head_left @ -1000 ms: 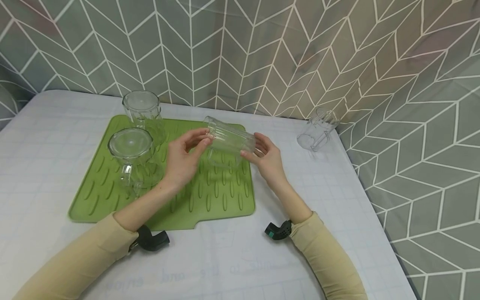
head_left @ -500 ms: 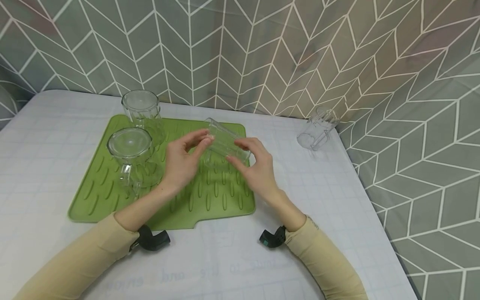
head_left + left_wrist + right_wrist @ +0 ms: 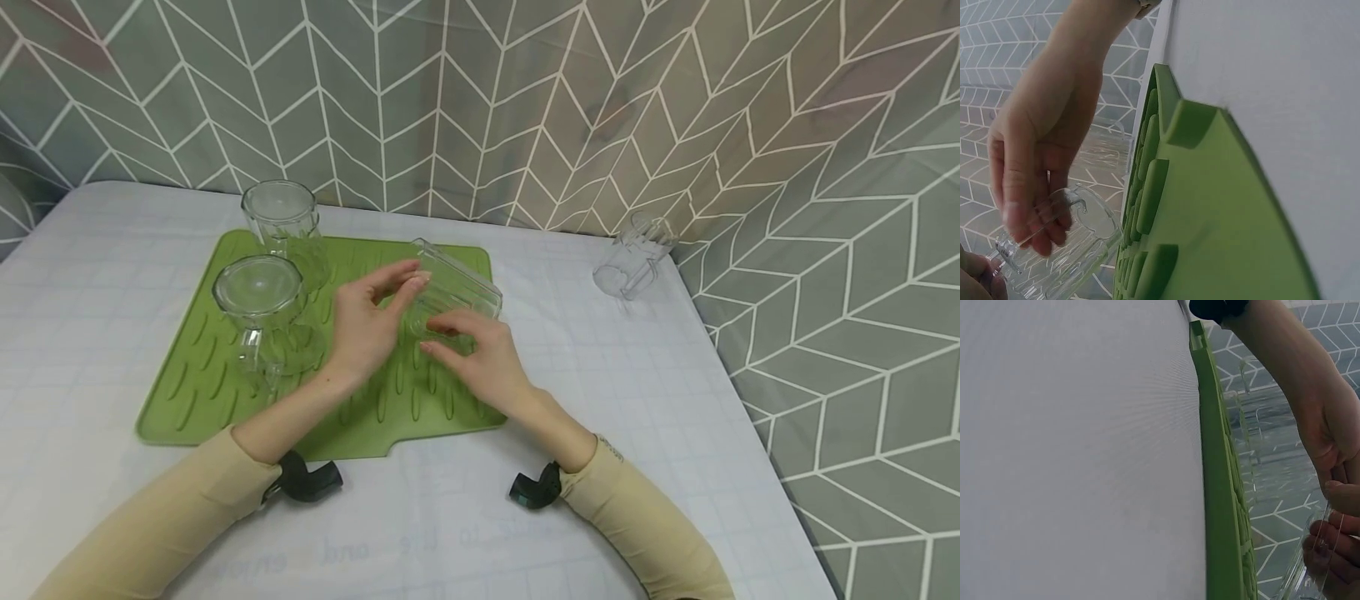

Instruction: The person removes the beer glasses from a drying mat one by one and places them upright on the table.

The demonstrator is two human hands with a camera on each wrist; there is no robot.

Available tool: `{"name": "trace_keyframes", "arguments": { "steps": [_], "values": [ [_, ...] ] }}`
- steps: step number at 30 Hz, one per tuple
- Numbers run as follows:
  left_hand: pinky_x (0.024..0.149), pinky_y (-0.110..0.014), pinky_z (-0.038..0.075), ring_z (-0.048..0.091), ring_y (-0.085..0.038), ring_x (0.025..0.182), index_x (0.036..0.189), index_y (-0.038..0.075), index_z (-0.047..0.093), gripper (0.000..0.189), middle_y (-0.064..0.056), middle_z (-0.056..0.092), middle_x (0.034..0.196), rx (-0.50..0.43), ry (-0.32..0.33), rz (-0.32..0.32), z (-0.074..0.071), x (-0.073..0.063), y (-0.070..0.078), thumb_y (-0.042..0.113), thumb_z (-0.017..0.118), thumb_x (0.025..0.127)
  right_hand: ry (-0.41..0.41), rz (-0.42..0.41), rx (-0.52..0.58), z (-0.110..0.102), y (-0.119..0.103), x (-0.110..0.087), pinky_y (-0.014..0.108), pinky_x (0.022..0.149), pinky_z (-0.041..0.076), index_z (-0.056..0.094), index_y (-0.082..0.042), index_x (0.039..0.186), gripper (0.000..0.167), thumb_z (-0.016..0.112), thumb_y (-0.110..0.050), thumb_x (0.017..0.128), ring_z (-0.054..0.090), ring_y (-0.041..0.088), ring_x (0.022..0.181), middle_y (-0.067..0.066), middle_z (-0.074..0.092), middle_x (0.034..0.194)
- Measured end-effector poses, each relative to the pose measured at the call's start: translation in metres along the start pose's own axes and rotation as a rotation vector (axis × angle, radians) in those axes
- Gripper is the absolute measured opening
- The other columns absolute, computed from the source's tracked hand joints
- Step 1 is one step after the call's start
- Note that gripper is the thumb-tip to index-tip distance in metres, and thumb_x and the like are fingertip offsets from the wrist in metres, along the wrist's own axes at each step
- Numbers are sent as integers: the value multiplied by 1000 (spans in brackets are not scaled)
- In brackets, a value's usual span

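Observation:
A clear glass mug (image 3: 461, 279) lies tilted sideways in the air over a green ribbed mat (image 3: 225, 367). My left hand (image 3: 367, 312) pinches its left end between thumb and fingers. Just below the mug's side, my right hand (image 3: 480, 354) has its thumb and index finger parted. In the left wrist view, that right hand's relaxed fingers overlap the mug's handle (image 3: 1079, 200). Two more clear mugs stand upside down on the mat's left side: the front mug (image 3: 258, 287) beside my left forearm and the back mug (image 3: 279, 208) behind it.
Another clear glass mug (image 3: 633, 258) lies at the back right of the white-covered table (image 3: 600, 367). A grey patterned curtain (image 3: 465, 125) hangs along the back and right edges. Black wrist cameras, including one on the left wrist (image 3: 311, 482), stick out from both sleeves.
My right hand has let go of the mug's right end and moved left and down beside its handle. The mug tilts more. My left hand keeps its pinch in nearly the same place.

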State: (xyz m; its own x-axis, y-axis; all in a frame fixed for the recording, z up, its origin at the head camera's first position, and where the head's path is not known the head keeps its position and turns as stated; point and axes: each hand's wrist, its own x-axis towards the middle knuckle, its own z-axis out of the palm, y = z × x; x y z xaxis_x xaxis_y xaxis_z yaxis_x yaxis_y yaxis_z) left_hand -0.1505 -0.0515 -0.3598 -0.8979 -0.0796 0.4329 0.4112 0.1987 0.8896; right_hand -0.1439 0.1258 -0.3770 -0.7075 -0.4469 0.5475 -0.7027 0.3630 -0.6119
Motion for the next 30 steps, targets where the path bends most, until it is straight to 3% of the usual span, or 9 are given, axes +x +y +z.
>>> {"name": "trace_keyframes", "arguments": {
  "steps": [4,8,12,16,21,30],
  "values": [
    [96,-25,59,72,-18,96,119,-1,70,28,-12,76,107,-10,-8,10,1,-1,-1,11,70,94,-28,-7,5,1,2,-1,19,81,59,76,-2,100,15,78,-7,86,71,15,88,7,76,97],
    [97,-25,58,71,-5,93,119,-2,70,28,-13,75,108,-47,-22,17,1,0,-2,9,70,94,-25,-55,-25,1,3,-2,18,79,60,75,0,96,9,74,-4,88,72,17,86,9,76,94],
    [99,-25,57,68,3,95,121,-1,68,29,-14,74,111,-98,-36,20,0,1,-3,8,69,94,22,-137,-78,1,4,-1,20,79,61,74,1,94,6,73,-2,89,72,18,84,9,75,90],
    [99,-23,56,68,-3,101,124,-1,66,32,-14,73,115,-150,-33,24,-1,2,-3,6,70,93,94,-180,-72,0,7,-1,21,76,62,73,2,91,5,73,1,87,72,19,80,10,75,87],
    [100,-24,56,67,-11,108,128,0,62,38,-11,72,119,-178,-12,-11,-4,3,-2,8,72,93,156,-142,-7,-3,11,0,21,73,63,74,3,91,6,75,1,86,73,21,78,13,75,87],
    [110,-33,50,66,-13,111,130,-1,59,42,-13,70,123,-205,9,-81,-7,5,-2,9,72,92,216,5,141,-11,13,2,27,71,64,74,4,91,6,74,1,86,71,24,74,15,74,85]
  ]
}}
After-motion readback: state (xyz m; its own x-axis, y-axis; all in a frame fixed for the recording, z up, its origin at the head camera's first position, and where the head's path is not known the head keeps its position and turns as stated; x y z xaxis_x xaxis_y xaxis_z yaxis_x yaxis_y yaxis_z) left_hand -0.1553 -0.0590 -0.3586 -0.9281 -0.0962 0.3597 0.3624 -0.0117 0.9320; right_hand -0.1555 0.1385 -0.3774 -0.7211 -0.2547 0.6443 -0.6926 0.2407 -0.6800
